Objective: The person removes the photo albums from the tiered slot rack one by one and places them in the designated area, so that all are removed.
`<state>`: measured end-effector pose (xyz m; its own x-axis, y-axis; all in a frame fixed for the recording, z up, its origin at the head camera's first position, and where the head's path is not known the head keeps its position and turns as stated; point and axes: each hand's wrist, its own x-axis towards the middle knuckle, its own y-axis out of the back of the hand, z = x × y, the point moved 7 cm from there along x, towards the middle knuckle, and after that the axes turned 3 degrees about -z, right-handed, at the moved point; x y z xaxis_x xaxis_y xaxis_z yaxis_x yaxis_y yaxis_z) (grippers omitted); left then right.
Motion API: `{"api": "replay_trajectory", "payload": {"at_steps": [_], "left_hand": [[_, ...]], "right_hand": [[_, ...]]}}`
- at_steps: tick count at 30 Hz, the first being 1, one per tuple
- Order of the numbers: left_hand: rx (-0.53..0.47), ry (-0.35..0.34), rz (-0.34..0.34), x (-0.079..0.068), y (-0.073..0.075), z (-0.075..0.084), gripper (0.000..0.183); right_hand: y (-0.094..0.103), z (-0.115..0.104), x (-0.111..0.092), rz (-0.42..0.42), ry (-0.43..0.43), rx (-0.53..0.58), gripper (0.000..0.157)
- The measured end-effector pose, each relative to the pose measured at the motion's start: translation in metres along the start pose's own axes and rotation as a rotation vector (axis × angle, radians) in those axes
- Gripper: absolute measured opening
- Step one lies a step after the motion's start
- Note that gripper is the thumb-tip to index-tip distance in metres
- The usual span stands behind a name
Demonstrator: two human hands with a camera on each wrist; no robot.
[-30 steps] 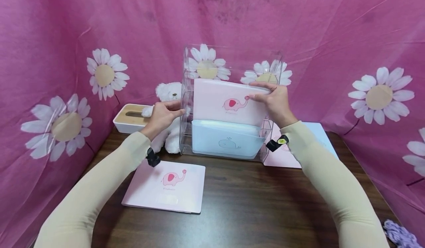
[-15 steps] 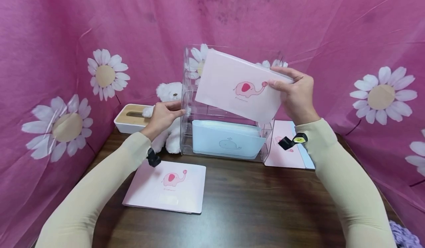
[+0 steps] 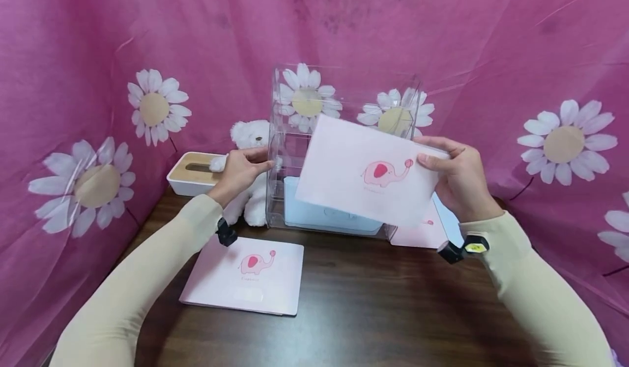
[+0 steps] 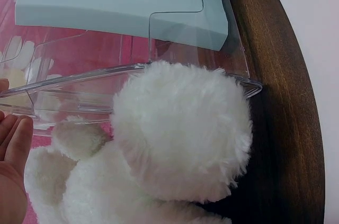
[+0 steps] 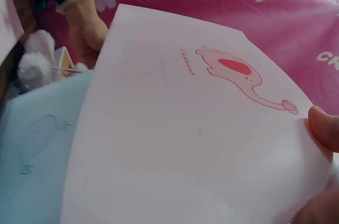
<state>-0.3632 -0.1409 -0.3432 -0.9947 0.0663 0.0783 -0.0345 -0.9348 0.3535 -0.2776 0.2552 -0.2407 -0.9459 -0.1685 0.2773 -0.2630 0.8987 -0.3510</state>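
Observation:
My right hand (image 3: pixel 464 176) pinches a pink folder (image 3: pixel 339 159) with an elephant drawing by its right edge, thumb on the front. The folder hangs tilted, left side higher, in front of the clear organizer (image 3: pixel 271 105) and covers part of it. With thumb and fingers my left hand (image 3: pixel 241 173) grips the organizer's left side wall. In the lower front of the organizer stands a light blue folder (image 3: pixel 314 214), partly hidden; its whale drawing shows in the right wrist view. Another pink elephant folder (image 3: pixel 277 282) lies flat on the table, front left.
A white plush bear (image 3: pixel 253 208) sits against the organizer's left side, beside a white box with a wooden lid (image 3: pixel 196 178). Right of the organizer, a pink folder (image 3: pixel 410 237) and a blue one (image 3: pixel 448 225) lie on the dark wooden table (image 3: pixel 363 296).
My right hand has lifted the pink folder up out of the organizer, tilted it, and brought it rightward and then down in front. The left hand has kept its place.

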Motion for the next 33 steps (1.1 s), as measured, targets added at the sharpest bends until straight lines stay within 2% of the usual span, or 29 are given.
{"api": "replay_trajectory", "payload": {"at_steps": [3, 8, 17, 26, 33], "left_hand": [[0.001, 0.011, -0.002, -0.001, 0.0, 0.001, 0.05], [-0.003, -0.01, 0.0, 0.0, 0.0, 0.003, 0.049], [-0.002, -0.004, -0.003, -0.001, 0.0, 0.001, 0.049], [-0.017, 0.017, -0.019, -0.002, -0.001, 0.001, 0.052], [-0.02, 0.006, -0.003, -0.002, -0.001, 0.001, 0.051]], "right_hand": [[0.005, 0.008, -0.014, -0.036, -0.066, -0.028, 0.031], [0.013, 0.026, -0.032, -0.086, -0.147, -0.083, 0.033], [0.038, 0.068, -0.064, -0.116, -0.335, -0.191, 0.032], [0.05, 0.114, -0.086, -0.127, -0.509, -0.196, 0.032], [0.055, 0.13, -0.09, -0.101, -0.562, -0.159, 0.031]]}}
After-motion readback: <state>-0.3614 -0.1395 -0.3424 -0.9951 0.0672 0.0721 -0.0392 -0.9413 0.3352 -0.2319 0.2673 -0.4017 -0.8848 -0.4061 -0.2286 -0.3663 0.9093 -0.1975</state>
